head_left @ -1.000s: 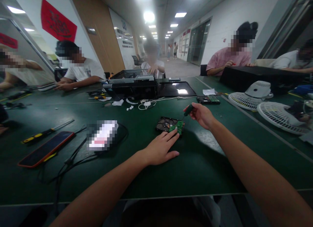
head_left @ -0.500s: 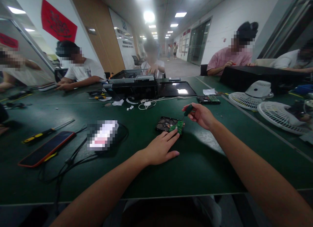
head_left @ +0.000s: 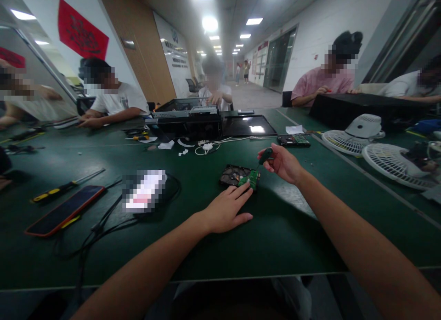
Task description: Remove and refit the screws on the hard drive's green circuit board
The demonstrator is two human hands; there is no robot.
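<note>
A hard drive [head_left: 234, 174] lies on the green table, its green circuit board facing up. My left hand [head_left: 229, 208] rests flat with fingers stretched out, the fingertips on the drive's near edge. Held in the fingers of my right hand [head_left: 284, 162] is a screwdriver [head_left: 265, 156] with a dark green handle. Its thin shaft slants down to the right part of the circuit board; the exact contact of the tip is too small to make out.
To the left lie a yellow-black screwdriver [head_left: 62, 190], a phone [head_left: 67, 210] and black cords. Farther back are a second hard drive [head_left: 294, 140], a black panel [head_left: 246, 125] and an opened case [head_left: 186, 127]. White fan parts [head_left: 347, 138] stand right; people sit around the table.
The screwdriver handle has turned slightly in my right hand, with a small shift of the fingers. My left hand and the hard drive stay in place.
</note>
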